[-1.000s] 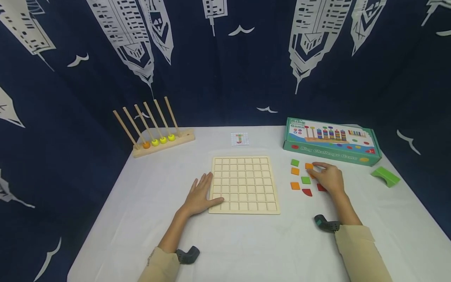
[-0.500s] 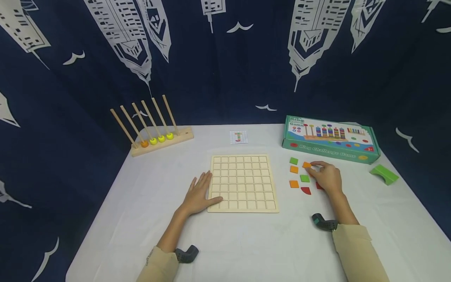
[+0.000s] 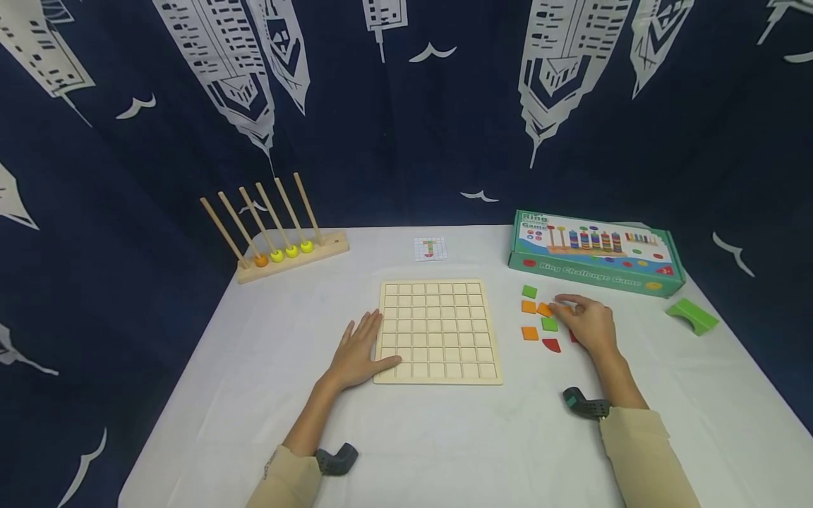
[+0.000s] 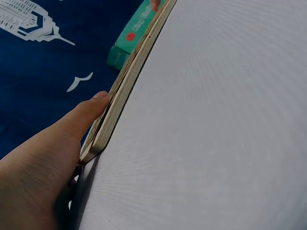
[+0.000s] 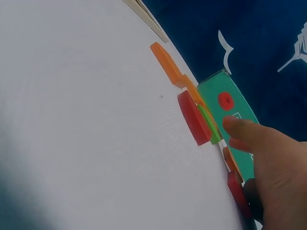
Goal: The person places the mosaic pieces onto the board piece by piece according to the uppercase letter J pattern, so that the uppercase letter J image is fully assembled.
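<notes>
My left hand lies spread at the left side of a square wooden grid board, its thumb across the lower left corner. In the left wrist view the thumb rests on the edge of the board. My right hand hovers low over small coloured tiles, with thumb and forefinger close together beside a tilted orange tile. Around it lie a green tile, a red quarter-round tile and more orange tiles. Another red tile is partly hidden by the hand.
A pattern card lies behind the board. At the back left stands a wooden peg rack with several beads. A green game box stands back right, with a green arch block in front of its right end.
The orange tile at my right fingertips has shifted left and toward me and turned askew, next to the other orange tile. My right fingers moved slightly left. The left hand stays on the board.
</notes>
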A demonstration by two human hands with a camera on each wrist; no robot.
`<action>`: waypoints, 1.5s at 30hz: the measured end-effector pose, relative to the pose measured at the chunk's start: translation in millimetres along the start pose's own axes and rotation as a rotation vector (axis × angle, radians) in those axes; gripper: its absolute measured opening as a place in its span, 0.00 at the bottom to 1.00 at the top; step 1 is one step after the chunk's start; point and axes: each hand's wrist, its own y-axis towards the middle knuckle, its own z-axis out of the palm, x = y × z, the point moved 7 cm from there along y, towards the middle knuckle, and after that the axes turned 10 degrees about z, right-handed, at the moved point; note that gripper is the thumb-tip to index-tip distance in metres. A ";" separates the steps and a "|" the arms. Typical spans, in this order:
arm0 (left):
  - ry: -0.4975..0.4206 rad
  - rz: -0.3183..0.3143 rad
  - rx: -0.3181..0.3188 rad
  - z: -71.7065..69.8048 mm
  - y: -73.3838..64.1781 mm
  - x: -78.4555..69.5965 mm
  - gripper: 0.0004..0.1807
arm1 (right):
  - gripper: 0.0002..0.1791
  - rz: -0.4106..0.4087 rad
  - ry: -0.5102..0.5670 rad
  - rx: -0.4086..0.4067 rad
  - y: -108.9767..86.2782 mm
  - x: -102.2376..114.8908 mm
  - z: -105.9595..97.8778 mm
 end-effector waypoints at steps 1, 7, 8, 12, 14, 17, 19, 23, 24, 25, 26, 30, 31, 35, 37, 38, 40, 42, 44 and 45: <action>0.002 0.002 -0.002 0.3 0.0 0.0 0.56 | 0.28 -0.003 -0.003 0.016 -0.7 -0.1 0.6; 0.008 0.016 -0.018 0.7 -0.6 -0.4 0.56 | 0.31 -0.023 -0.031 0.086 -2.7 2.3 3.3; 0.006 0.017 -0.019 0.6 -0.6 -0.6 0.56 | 0.30 -0.025 -0.035 0.090 -2.6 2.7 3.5; 0.012 0.029 -0.024 0.4 -0.4 -1.3 0.55 | 0.27 -0.034 -0.038 0.070 -1.5 3.8 2.3; 0.022 0.029 -0.021 0.7 0.0 -0.8 0.55 | 0.26 -0.040 -0.037 0.054 -0.9 3.9 1.3; 0.030 0.029 -0.023 0.2 0.2 0.1 0.55 | 0.26 -0.040 -0.038 0.045 0.3 3.5 1.2; 0.027 0.031 -0.025 0.2 0.2 0.6 0.55 | 0.27 -0.040 -0.048 0.056 0.6 3.4 1.9; 0.008 0.031 -0.029 -0.5 -0.5 0.4 0.55 | 0.29 -0.049 -0.060 0.079 0.0 4.0 2.2; 0.006 0.028 -0.026 -0.6 -0.8 0.2 0.56 | 0.28 -0.054 -0.059 0.079 0.0 4.1 2.1; 0.006 0.024 -0.021 -0.4 -1.1 0.2 0.56 | 0.28 -0.057 -0.055 0.076 -0.1 4.1 2.1; 0.003 0.021 -0.018 -0.6 -1.5 -0.2 0.57 | 0.27 -0.060 -0.048 0.072 -0.2 4.3 2.0; 0.003 0.016 0.015 0.7 -4.6 -3.3 0.62 | 0.24 -0.082 0.016 0.050 -3.0 8.8 0.7; 0.001 0.018 0.022 1.2 -5.2 -4.5 0.63 | 0.24 -0.088 0.033 0.045 -4.3 11.3 0.3; 0.009 0.045 0.032 1.8 -7.3 -9.2 0.68 | 0.23 -0.138 0.079 0.026 -12.0 27.6 2.8; 0.014 0.050 0.035 1.6 -7.5 -10.2 0.70 | 0.22 -0.187 0.090 0.017 -17.3 40.7 6.1; 0.017 0.052 0.036 1.6 -7.4 -10.4 0.71 | 0.21 -0.214 0.093 0.016 -20.5 48.3 8.2; 0.020 0.046 0.042 1.8 -7.0 -9.9 0.72 | 0.20 -0.274 0.096 0.017 -27.0 64.4 13.8; 0.025 0.044 0.044 2.2 -6.0 -9.0 0.72 | 0.18 -0.326 0.099 0.023 -33.3 79.5 21.6; 0.037 0.040 0.052 2.9 -6.3 -7.4 0.72 | 0.18 -0.365 0.097 0.042 -39.8 93.6 33.2; 0.043 0.041 0.051 2.9 -6.4 -6.9 0.72 | 0.18 -0.380 0.101 0.055 -42.7 100.0 39.7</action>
